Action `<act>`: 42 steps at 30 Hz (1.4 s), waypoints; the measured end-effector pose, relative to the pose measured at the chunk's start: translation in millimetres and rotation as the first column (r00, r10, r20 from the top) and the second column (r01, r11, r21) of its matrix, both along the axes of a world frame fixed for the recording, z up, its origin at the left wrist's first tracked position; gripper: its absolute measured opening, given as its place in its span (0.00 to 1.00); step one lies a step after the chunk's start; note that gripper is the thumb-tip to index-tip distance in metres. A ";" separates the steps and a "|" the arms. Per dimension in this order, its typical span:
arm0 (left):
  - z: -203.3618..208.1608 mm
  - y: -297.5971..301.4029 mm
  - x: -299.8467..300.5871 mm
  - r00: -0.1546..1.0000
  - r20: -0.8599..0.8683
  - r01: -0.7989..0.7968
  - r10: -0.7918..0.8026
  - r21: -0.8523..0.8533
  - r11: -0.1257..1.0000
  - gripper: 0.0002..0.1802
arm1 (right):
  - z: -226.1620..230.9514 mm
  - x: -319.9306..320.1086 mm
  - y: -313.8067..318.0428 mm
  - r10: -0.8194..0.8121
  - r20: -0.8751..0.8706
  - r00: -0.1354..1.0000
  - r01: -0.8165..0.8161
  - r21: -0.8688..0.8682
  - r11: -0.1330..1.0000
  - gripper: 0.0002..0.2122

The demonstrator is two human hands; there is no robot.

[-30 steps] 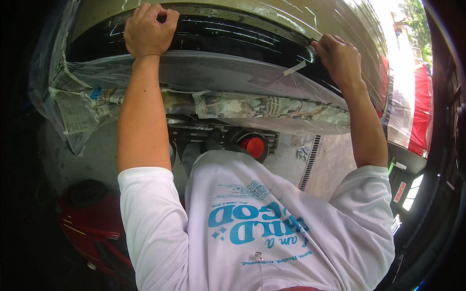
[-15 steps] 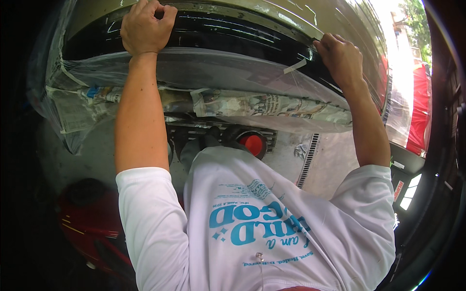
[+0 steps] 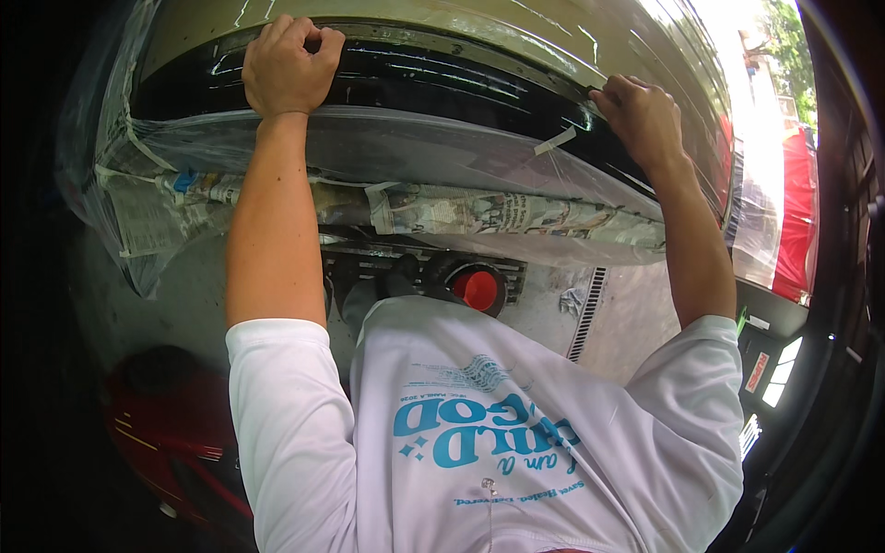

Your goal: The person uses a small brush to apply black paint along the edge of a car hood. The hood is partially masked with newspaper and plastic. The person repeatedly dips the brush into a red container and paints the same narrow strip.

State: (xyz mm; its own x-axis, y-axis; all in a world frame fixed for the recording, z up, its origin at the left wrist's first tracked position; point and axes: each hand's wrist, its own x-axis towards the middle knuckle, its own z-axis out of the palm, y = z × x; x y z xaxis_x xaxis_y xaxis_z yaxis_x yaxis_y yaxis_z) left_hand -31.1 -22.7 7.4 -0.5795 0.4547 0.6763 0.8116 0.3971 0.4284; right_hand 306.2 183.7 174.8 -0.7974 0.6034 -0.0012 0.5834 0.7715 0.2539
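Dark grey and narrow, a strip runs along the far side of the scene, its long axis lying left to right between an olive-gold panel beyond it and a glossy black band on its near side. It bows away in a shallow arch, and its right-hand stretch slants down toward the near right. At the strip's left part is the left hand, fingers curled and thumb bent in toward them; whether they clamp anything cannot be told. Farther right, the right hand has its fingers folded in at the seam, a small dark tip showing just left of them; its grip is hidden too. Nearer lies clear plastic sheeting, with a pale piece of tape slanting across its edge, then printed newspaper, stretched left to right.
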 end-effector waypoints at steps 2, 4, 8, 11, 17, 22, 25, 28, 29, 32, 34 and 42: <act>-1.9 -0.2 0.7 1.000 0.007 -0.001 0.001 0.006 1.000 0.11 | -6.4 1.8 -6.1 0.000 0.004 1.000 0.000 0.029 1.000 0.15; -6.1 0.6 1.7 1.000 0.026 0.009 -0.010 0.021 1.000 0.12 | -7.8 0.5 -4.4 0.014 0.053 0.998 -0.019 0.087 0.996 0.15; -4.5 4.9 9.0 0.999 0.046 0.025 -0.026 0.033 0.999 0.12 | 10.5 -26.9 33.7 -0.021 0.226 0.974 0.043 -0.093 0.995 0.12; 3.6 0.2 2.1 0.997 0.062 0.032 -0.034 0.022 0.999 0.12 | 25.2 -27.2 30.7 0.027 0.258 0.966 0.027 -0.204 0.979 0.10; 1.9 3.1 1.7 0.999 0.041 0.020 -0.022 0.050 0.999 0.11 | -14.7 23.5 -30.8 0.085 0.103 0.991 -0.088 0.028 0.996 0.13; 2.4 2.1 2.7 0.998 0.056 0.033 -0.036 0.056 0.998 0.11 | -32.7 33.8 -38.0 0.046 -0.003 0.999 -0.045 0.125 0.991 0.13; 2.2 4.4 3.9 0.998 0.041 0.037 -0.040 0.061 0.997 0.11 | -32.7 25.1 -38.7 -0.010 0.053 0.999 0.003 0.127 0.992 0.11; 0.3 3.9 1.5 0.999 0.019 0.034 -0.035 0.068 0.997 0.11 | -30.8 15.8 -43.0 -0.037 0.078 0.996 0.027 0.128 0.991 0.09; -0.3 3.3 1.5 0.999 0.016 0.033 -0.034 0.073 0.997 0.11 | -30.3 13.1 -43.9 -0.046 0.100 0.994 0.033 0.126 0.991 0.10; -2.4 2.0 2.2 0.999 0.023 0.028 -0.030 0.090 0.996 0.11 | -28.4 5.1 -44.4 -0.074 0.189 0.979 0.051 0.123 0.991 0.10; -3.4 2.4 6.5 0.999 0.042 0.020 -0.024 0.088 0.996 0.11 | -24.2 -1.3 -42.4 -0.093 0.281 0.955 0.062 0.119 0.991 0.10; 5.2 5.6 2.5 0.998 0.064 0.026 -0.028 0.034 0.999 0.12 | 21.9 -20.7 45.4 0.112 0.292 0.950 -0.034 -0.261 0.965 0.12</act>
